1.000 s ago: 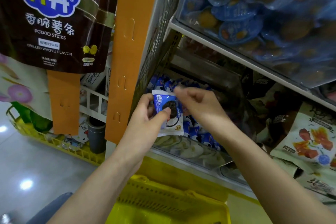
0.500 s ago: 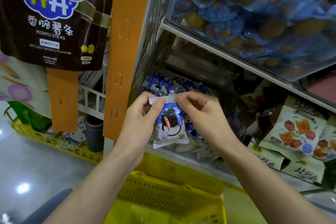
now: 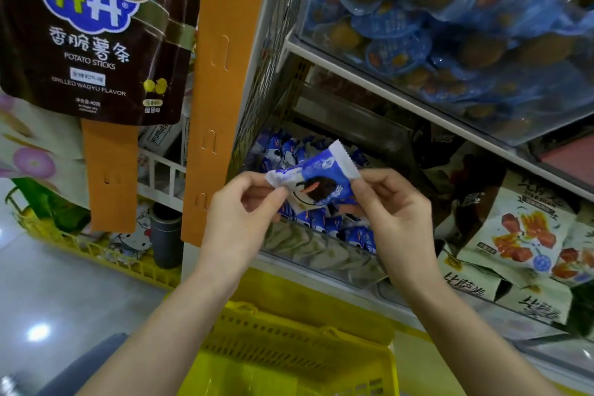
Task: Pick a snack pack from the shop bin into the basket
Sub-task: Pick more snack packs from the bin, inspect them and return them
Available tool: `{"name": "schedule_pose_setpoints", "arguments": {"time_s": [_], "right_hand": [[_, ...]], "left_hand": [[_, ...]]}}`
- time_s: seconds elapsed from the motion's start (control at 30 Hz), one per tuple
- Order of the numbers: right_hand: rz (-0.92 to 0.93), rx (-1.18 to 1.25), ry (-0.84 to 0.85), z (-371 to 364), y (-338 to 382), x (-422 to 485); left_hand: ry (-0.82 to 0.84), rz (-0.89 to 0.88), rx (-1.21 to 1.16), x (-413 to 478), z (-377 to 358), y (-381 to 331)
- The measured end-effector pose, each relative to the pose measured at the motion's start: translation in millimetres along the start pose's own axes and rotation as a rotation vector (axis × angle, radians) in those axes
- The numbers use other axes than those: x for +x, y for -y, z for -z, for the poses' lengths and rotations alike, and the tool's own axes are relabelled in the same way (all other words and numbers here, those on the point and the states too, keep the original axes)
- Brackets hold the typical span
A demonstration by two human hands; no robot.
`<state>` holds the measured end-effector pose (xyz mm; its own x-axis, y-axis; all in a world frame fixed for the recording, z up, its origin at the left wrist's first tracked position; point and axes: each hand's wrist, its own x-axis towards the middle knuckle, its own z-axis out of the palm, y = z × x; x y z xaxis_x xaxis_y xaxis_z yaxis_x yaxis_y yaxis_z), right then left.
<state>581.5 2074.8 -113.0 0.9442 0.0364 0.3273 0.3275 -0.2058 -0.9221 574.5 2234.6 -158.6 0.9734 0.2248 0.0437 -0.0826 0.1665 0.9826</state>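
- You have finished the pick. The small blue-and-white plastic-film snack pack [image 3: 316,185] is out of the clear-fronted shop bin [image 3: 321,255] and held in the air, just in front of the bin's opening and above its front wall.
- Your left hand [image 3: 244,212] pinches the pack's left sealed end between thumb and forefinger. Your right hand [image 3: 392,212] pinches the right end the same way. Both hands are clamped on the one pack, which spans the gap between them.
- What is left, as I judge it, is to bring the pack down and toward you and let it go into the yellow slotted plastic basket [image 3: 289,341]. The basket sits below your forearms at the bottom of the view, and the pack is up at bin height, well apart from it.
- You probably need only one hand for the drop, so one end can be released first.
- The pack is a pillow-shaped wrapper with white zigzag-cut seals at both ends. It is tilted, with the right seal higher than the left.
- Its face shows a dark round biscuit picture with an orange streak. The print is too blurred to read.
- It looks light, crinkly and puffed in the middle, so I expect it to hang safely from either seal.
- More blue-and-white packs [image 3: 289,151] lie heaped in the bin behind and below yours.
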Motion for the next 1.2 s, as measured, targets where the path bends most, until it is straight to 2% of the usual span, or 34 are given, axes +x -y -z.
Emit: {"name": "schedule_pose_setpoints", "arguments": {"time_s": [0.07,0.17,0.27,0.37,0.53,0.67,0.83,1.03,1.1,1.2], "right_hand": [[0.199,-0.160,0.062,2.9,1.9,-6.8],[0.447,-0.418,0.192,7.4,-1.2,-14.3],[0.503,-0.555,0.251,11.6,-7.1,-19.3],[0.425,-0.582,0.259,14.3,-8.7,-21.3],[0.125,-0.499,0.184,1.9,-11.8,-23.1],[0.132,-0.465,0.113,-5.6,-16.1,-19.1],[0.127,-0.489,0.160,-9.6,-13.8,-19.2],[0.137,-0.520,0.160,-11.2,-16.5,-14.8],[0.061,-0.467,0.197,-9.2,-12.6,-9.3],[-0.269,-0.368,0.374,-0.1,-4.5,4.7]], "left_hand": [[0.040,0.069,-0.052,-1.7,-1.9,-1.7],[0.196,0.268,-0.426,-3.9,-2.9,-10.7],[0.248,0.235,-0.448,-5.7,-2.4,-13.5],[0.227,0.161,-0.392,-6.9,-3.8,-12.2],[0.205,0.009,-0.229,-11.7,-8.8,-7.4],[0.190,-0.090,-0.141,-14.0,-8.9,-5.8],[0.139,-0.177,-0.044,-12.1,-5.6,-5.2],[0.084,-0.128,0.051,-11.4,-6.2,0.1],[0.122,-0.211,0.179,-11.7,-4.0,-1.5],[0.383,-0.326,0.412,-9.1,0.6,-10.8]]}}
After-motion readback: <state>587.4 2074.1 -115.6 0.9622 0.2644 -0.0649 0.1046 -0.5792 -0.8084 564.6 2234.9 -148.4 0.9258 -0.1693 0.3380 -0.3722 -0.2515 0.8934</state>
